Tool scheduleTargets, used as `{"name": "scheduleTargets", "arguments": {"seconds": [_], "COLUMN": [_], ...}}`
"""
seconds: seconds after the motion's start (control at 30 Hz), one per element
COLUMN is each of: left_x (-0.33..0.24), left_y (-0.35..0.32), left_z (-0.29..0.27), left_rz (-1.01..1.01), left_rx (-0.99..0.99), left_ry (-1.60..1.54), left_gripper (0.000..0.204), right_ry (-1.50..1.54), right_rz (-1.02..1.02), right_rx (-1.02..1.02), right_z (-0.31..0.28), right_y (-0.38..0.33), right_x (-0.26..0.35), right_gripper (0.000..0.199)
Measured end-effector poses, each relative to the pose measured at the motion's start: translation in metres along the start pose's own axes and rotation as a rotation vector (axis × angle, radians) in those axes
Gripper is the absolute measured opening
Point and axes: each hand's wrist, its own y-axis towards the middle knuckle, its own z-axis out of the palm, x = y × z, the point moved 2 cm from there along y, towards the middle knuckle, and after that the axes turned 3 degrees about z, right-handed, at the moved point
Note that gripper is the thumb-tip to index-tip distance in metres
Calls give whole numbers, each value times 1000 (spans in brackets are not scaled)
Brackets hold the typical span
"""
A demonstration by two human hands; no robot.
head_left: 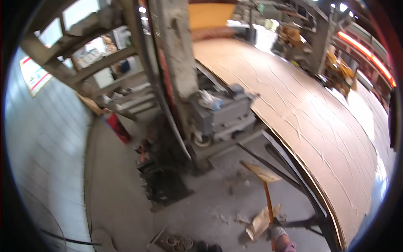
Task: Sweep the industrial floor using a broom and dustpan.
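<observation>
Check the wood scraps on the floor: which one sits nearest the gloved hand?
The pale splintered scrap lying beside the orange tool handle, just left of the gloved hand. The smaller chips lie farther left on the concrete floor.

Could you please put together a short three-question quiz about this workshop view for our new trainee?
1. True or false: the gloved hand grips the orange-handled tool near the lower end of its handle.
2. Which lies to the right of the tool? A) a red canister B) a large brown sheet C) a white tiled wall
3. Fill in: the tool's flat head hangs above the grey ______ floor.

Key
1. True; only this one hand shows, at the lower edge.
2. B, the large brown sheet; the red canister and the white tiled wall are to the left.
3. Concrete, strewn with scraps.
</observation>
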Motion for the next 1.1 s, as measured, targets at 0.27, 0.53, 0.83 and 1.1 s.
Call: {"name": "scheduleTargets", "arguments": {"seconds": [0.27,0.53,0.83,1.1], "left_x": [35,228,192,156], "left_y": [-71,-80,-100,-165], "left_z": [55,185,104,63], "left_rz": [-180,-584,120,130], "left_rx": [-327,322,-244,-307], "left_ry": [-220,-1069,-310,-38], "left_gripper": [21,20,11,20], "right_ry": [609,133,27,417], "right_rz": [-736,-570,-471,-654], "right_rx": [407,313,465,556], "right_z": [-155,-118,-80,-164], "right_y": [-265,-310,-416,-479], "right_x": [158,-63,-384,-419], "right_gripper": [31,46,41,44]}}
